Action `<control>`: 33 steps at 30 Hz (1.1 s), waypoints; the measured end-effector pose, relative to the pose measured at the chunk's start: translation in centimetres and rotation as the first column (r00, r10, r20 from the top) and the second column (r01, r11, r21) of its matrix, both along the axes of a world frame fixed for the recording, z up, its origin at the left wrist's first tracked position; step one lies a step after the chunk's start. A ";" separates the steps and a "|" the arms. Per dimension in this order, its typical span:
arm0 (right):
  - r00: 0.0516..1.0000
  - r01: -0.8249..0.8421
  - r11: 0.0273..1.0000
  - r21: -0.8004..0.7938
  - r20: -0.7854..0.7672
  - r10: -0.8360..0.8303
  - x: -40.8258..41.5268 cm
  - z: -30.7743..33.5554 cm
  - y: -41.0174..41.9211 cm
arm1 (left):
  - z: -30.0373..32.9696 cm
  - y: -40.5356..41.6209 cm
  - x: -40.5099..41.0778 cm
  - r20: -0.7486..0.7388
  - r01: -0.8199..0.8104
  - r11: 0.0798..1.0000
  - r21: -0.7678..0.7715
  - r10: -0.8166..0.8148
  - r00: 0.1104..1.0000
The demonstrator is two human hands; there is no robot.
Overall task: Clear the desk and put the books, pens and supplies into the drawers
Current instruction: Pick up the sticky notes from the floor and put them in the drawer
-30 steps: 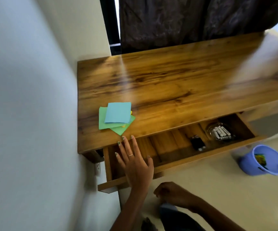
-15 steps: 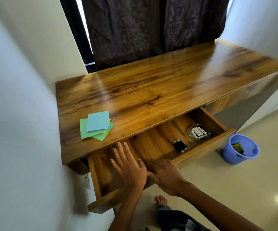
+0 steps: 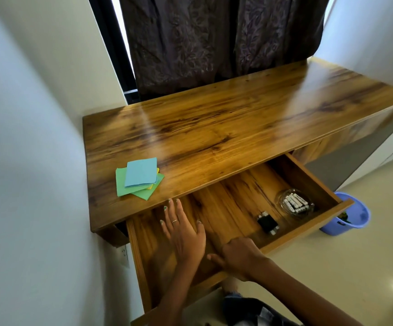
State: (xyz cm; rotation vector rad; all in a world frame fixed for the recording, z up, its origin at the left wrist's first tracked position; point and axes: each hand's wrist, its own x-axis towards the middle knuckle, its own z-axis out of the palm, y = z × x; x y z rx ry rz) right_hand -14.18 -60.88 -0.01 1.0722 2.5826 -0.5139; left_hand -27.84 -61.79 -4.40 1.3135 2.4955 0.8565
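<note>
A small stack of blue, green and yellow paper squares [image 3: 139,178] lies on the wooden desk [image 3: 226,128] near its front left corner. Below it the wide drawer [image 3: 308,229] stands pulled out. My left hand [image 3: 182,231] hovers flat over the drawer's left part, fingers straight and spread, fingertips just short of the desk edge. My right hand [image 3: 238,255] rests on the drawer's front rim with fingers curled over it. Inside the drawer sit a black binder clip [image 3: 267,223] and a clear glass dish [image 3: 295,204] of small white cylinders.
A white wall runs close along the desk's left side, with a socket [image 3: 124,252] below the desk. A dark curtain [image 3: 214,38] hangs behind. A blue bucket [image 3: 348,215] stands on the tiled floor right of the drawer.
The drawer has come further out. My right hand rose from below to the drawer's front rim. My left hand stayed over the drawer's left part.
</note>
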 end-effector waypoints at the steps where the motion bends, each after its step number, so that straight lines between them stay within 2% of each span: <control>1: 1.000 -0.006 1.000 -0.005 0.008 0.006 -0.2 0.0 0.0 | 0.1 -0.1 -0.2 0.008 0.001 1.000 0.001 -0.001 1.000; 5: 0.999 0.033 0.989 -0.142 0.002 -0.033 0.1 -0.5 1.2 | 1.0 -0.1 -1.2 0.074 -0.015 0.999 0.038 0.012 0.997; 8: 0.983 0.093 0.931 -0.353 -0.114 -0.142 0.3 -0.4 2.8 | 1.9 0.0 -2.4 0.160 -0.062 0.995 0.083 0.048 0.986; 10: 0.962 0.105 0.919 -0.380 -0.197 -0.191 -0.6 0.4 3.7 | 2.3 0.1 -3.3 0.217 -0.108 0.985 0.133 0.077 0.973; 13: 0.918 0.098 0.946 -0.308 -0.339 -0.205 -3.6 2.2 5.4 | 3.1 0.5 -4.8 0.293 -0.185 0.962 0.200 0.122 0.948; 19: 0.822 0.040 0.996 -0.079 -0.565 -0.078 -11.7 3.9 9.7 | 3.8 0.7 -8.5 0.339 -0.222 0.943 0.249 0.129 0.932; 24: 0.848 0.048 0.993 0.109 -0.530 0.017 -17.9 2.3 12.5 | 2.8 0.6 -10.5 0.442 -0.208 0.955 0.213 0.095 0.892; 29: 0.941 -0.033 0.983 0.181 -0.325 0.092 -20.2 1.0 13.7 | 2.5 0.6 -10.6 0.461 -0.174 0.969 0.178 0.074 0.884; 33: 0.937 -0.056 0.971 0.233 -0.324 0.132 -19.9 0.7 13.9 | 2.6 0.6 -10.7 0.471 -0.168 0.970 0.175 0.068 0.880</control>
